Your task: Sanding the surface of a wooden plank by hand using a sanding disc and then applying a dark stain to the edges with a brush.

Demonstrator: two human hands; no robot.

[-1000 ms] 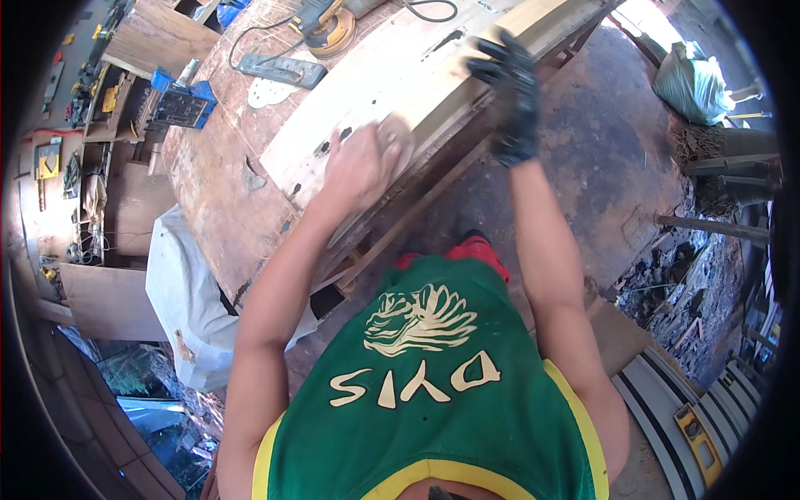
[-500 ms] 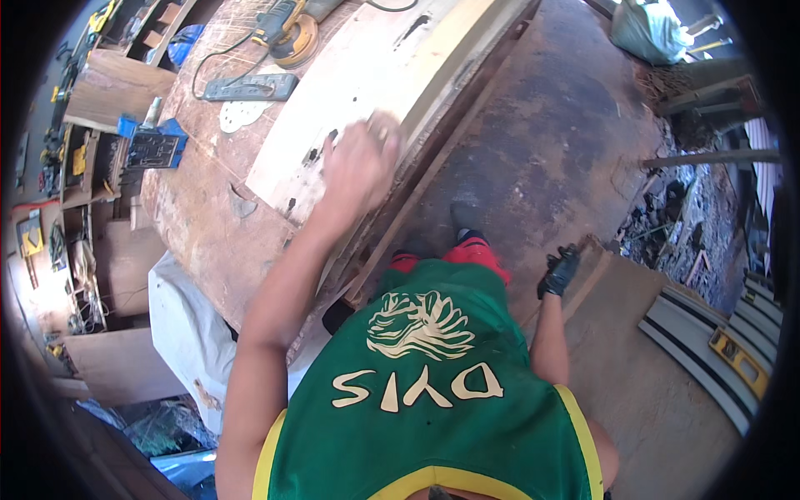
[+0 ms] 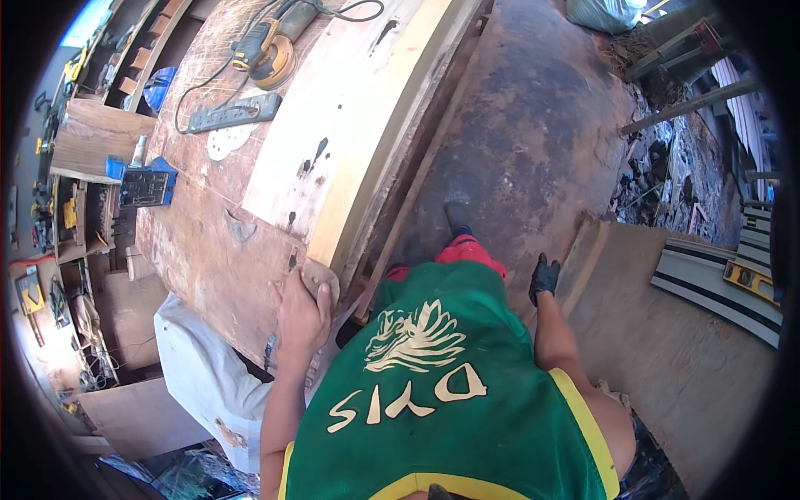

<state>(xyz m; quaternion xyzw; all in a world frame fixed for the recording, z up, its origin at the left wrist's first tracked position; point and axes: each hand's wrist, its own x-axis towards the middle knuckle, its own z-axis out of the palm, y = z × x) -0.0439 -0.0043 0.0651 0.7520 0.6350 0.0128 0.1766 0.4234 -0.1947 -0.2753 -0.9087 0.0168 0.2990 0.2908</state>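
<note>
Worn reddish-brown workbench (image 3: 192,225), sander (image 3: 268,57) and power strip (image 3: 233,114) on it. Head view: left hand (image 3: 302,323) pinches round tan pad (image 3: 325,280) at near end of pale board (image 3: 350,92); gloved right hand (image 3: 545,280) hangs low, well apart from pale board, finger spread unclear. Round tan pad could slip off corner, scraping bare fingers, if pressed past edge. Pale board lies on workbench, dark-pitted, yellowish strip (image 3: 360,167) along right side.

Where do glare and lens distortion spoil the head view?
Head view throughout: the pale wooden board is nearly bleached by glare; the grey rails at right look bowed; corners fall into black vignetting; the left hand is fairly sharp, the gloved right hand dark.
</note>
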